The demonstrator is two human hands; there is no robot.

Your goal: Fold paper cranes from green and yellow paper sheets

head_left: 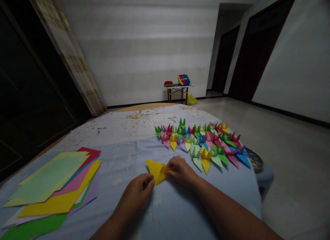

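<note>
A folded piece of yellow origami paper (157,171) lies at the front middle of the cloth, one pointed corner toward the far left. My right hand (182,171) pinches its right corner between thumb and fingers. At the near left edge, my left hand (139,192) has curled fingers, with thumb and forefinger closed at the paper's lower corner; the exact grip there is partly hidden. Beyond my right hand stand rows of folded paper cranes (205,159) in green, yellow, pink, blue, red and purple.
On the left lies a fanned stack of coloured paper sheets (51,178). A pale blue flowered tablecloth (116,164) covers the round table. By the right edge is a stool (265,178) with a round container (254,159). A small table (177,87) stands by the far wall.
</note>
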